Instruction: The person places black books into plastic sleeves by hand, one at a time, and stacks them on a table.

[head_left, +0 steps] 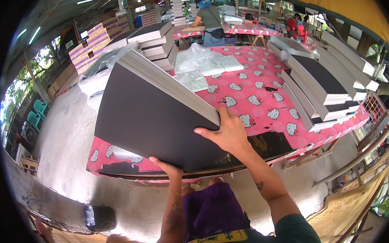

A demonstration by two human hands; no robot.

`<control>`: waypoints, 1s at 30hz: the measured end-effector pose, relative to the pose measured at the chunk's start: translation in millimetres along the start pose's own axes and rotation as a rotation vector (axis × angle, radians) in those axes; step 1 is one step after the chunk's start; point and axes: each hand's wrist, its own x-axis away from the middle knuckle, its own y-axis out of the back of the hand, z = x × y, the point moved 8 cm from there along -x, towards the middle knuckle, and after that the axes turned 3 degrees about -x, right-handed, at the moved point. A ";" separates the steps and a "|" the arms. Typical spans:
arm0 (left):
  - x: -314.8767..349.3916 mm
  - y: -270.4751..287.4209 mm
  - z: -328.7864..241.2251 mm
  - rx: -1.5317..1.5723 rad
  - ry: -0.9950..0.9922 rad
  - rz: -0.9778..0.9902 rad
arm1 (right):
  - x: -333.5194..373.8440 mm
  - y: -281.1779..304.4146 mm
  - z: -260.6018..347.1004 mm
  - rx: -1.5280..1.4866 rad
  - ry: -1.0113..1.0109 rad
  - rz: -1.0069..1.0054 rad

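A thick book (147,119) with a plain black cover and pale page edges is held tilted above the near edge of the table. My left hand (168,167) grips its lower edge from beneath, the thumb lying on the cover. My right hand (229,129) clasps the right end, thumb on the black cover and fingers at the page edges, partly hidden. Beneath is a table with a pink cartoon-print cover (243,86), torn and dark along the near side. Clear plastic sleeves (206,61) lie on it beyond the book.
Stacks of similar black-covered books stand on the right (320,79) and at the far left (156,44). Cartons (91,43) are piled behind the left stack. A person in a grey shirt (212,20) stands at another table at the back. Green chairs (37,112) are far left.
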 end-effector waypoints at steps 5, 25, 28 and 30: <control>-17.0 14.4 17.1 -0.031 0.054 -0.017 | 6.0 -5.8 -10.4 -0.006 -0.032 -0.019; 73.4 6.5 -78.2 0.003 0.037 -0.155 | 34.0 -4.6 24.4 -0.148 -0.037 0.166; 47.8 34.3 -119.4 -0.358 0.040 -0.030 | 71.4 -30.0 -8.1 -0.400 -0.287 0.200; 43.4 23.2 -126.0 -0.596 0.090 0.093 | 107.1 -44.1 -38.5 -0.656 -0.446 0.080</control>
